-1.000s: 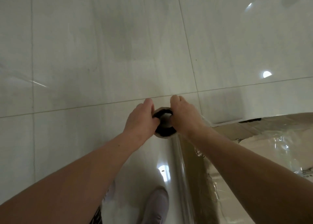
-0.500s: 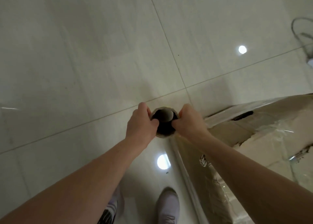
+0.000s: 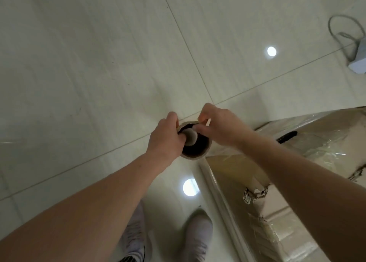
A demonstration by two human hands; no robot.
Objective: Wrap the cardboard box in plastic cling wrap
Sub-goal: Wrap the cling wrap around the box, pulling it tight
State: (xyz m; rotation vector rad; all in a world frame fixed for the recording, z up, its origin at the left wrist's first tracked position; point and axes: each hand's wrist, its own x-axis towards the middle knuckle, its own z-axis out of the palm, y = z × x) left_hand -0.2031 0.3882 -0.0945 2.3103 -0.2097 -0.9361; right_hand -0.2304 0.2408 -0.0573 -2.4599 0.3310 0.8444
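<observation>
Nearest the camera, the person's two shoes (image 3: 198, 236) stand on the tiled floor (image 3: 99, 63), just beside the cardboard box (image 3: 233, 172), which also stands on the floor at the right of the view.

Progress: the box already carries glossy, creased cling film (image 3: 320, 148) over its top and upper side. A torn patch (image 3: 255, 192) on the near edge shows under it. A pale band of film runs down along the box's left edge beneath the roll, so the film appears uncut. The far faces are out of view, so coverage there cannot be confirmed. Judgement: wrapping is under way, with further passes and the cut outstanding.

The cling wrap roll (image 3: 195, 151) is held upright, seen end-on, above the box's near corner.

Left hand (image 3: 165, 141): curled against the roll's end, thumb (image 3: 190, 137) hooked inside the core.

Right hand (image 3: 221, 127): fingers (image 3: 204, 115) bent tightly, pinching the far rim of the core.

Beyond, a white power adapter (image 3: 359, 63) with its cable lies well apart on the floor.
</observation>
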